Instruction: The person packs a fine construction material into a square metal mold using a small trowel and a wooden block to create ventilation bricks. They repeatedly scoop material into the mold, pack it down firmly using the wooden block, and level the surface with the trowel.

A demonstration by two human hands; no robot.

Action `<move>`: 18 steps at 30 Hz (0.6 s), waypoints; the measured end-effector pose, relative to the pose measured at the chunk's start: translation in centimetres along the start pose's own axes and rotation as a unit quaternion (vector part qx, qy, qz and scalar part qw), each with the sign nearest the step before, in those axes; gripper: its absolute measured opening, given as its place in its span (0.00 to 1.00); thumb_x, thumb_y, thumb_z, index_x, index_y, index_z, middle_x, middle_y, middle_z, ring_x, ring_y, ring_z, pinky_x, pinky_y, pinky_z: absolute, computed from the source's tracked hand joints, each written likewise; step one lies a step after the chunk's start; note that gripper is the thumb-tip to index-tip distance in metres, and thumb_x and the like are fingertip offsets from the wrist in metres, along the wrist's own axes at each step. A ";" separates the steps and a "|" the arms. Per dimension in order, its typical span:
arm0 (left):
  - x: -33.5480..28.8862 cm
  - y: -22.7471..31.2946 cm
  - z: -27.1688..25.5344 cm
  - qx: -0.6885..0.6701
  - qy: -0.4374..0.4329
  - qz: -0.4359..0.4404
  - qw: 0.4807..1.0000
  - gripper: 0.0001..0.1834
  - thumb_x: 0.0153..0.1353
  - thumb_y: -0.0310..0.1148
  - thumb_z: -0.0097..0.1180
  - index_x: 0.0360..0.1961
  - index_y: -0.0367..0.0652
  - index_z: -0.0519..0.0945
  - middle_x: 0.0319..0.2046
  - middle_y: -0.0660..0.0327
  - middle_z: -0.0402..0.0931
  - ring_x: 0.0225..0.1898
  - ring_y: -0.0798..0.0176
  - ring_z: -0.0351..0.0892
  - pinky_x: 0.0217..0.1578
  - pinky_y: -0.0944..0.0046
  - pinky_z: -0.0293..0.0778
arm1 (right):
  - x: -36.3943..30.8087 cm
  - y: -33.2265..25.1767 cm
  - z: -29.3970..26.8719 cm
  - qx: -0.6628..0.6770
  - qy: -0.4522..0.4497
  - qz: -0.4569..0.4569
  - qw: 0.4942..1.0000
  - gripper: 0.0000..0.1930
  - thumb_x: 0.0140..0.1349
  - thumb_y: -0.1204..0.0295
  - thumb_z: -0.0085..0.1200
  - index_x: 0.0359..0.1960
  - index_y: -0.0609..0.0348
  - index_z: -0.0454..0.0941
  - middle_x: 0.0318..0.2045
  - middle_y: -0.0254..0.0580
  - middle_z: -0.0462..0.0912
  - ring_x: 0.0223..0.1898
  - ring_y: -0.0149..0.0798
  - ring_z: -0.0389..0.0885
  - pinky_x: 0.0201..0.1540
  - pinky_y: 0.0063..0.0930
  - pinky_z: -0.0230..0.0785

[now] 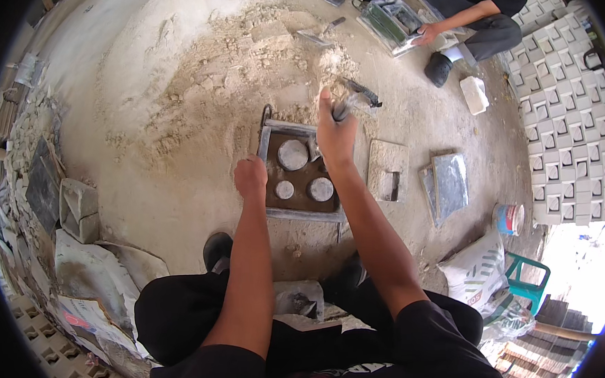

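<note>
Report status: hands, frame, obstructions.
Left hand curled at left side of frame. Right hand closed on dark-handled tool. Frame on ground, three pale discs plainly showing inside. Right forearm hides part.

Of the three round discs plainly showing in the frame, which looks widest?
The far disc, highest of the three within the frame as pictured. It is clearly wider than the near-left disc and the near-right disc.

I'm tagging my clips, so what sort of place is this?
Probably a block-making workshop: patterned blocks stand stacked at right, a pale powdery heap lies ahead, and a mould sits on the ground.
</note>
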State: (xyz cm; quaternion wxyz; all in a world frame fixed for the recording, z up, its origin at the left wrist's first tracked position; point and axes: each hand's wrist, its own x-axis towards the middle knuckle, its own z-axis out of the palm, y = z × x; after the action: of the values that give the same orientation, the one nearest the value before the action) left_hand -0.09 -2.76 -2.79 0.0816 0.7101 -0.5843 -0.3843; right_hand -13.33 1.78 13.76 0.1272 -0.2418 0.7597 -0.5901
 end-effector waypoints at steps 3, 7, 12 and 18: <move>0.1 0.4 0.1 -0.006 0.004 0.000 1.000 0.28 0.62 0.46 0.37 0.37 0.30 0.80 0.40 0.38 0.78 0.44 0.37 0.77 0.48 0.46 0.72 | -1.5 1.2 -0.7 -0.011 0.035 0.025 0.999 0.27 0.67 0.59 0.49 0.12 0.63 0.62 0.10 0.29 0.59 0.18 0.24 0.54 0.18 0.31 0.48; -0.5 1.1 0.4 -0.014 0.012 0.000 1.000 0.28 0.62 0.46 0.37 0.37 0.30 0.81 0.39 0.38 0.78 0.44 0.37 0.77 0.48 0.46 0.72 | -1.9 3.0 -1.4 0.003 0.043 0.016 0.999 0.27 0.68 0.59 0.47 0.13 0.63 0.62 0.10 0.29 0.60 0.17 0.23 0.54 0.18 0.30 0.48; -0.3 0.1 0.4 -0.015 0.020 0.006 1.000 0.28 0.62 0.46 0.37 0.37 0.30 0.81 0.39 0.38 0.78 0.44 0.37 0.77 0.47 0.45 0.72 | -4.7 1.1 -2.5 0.064 0.128 0.033 0.989 0.26 0.69 0.58 0.45 0.13 0.58 0.63 0.11 0.26 0.61 0.17 0.22 0.55 0.18 0.27 0.47; 0.3 0.4 -0.2 -0.010 0.014 -0.013 1.000 0.27 0.62 0.45 0.38 0.37 0.30 0.81 0.39 0.37 0.78 0.44 0.37 0.77 0.47 0.45 0.72 | -5.4 1.5 -3.2 0.146 0.102 0.093 0.980 0.23 0.70 0.58 0.45 0.17 0.56 0.64 0.15 0.26 0.64 0.20 0.20 0.57 0.21 0.22 0.50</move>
State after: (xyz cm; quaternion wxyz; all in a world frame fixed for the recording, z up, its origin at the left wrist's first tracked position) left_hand -0.26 -3.19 -2.53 0.0924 0.7222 -0.5697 -0.3811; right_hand -10.55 7.51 12.67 0.1379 -0.0874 0.6936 -0.7017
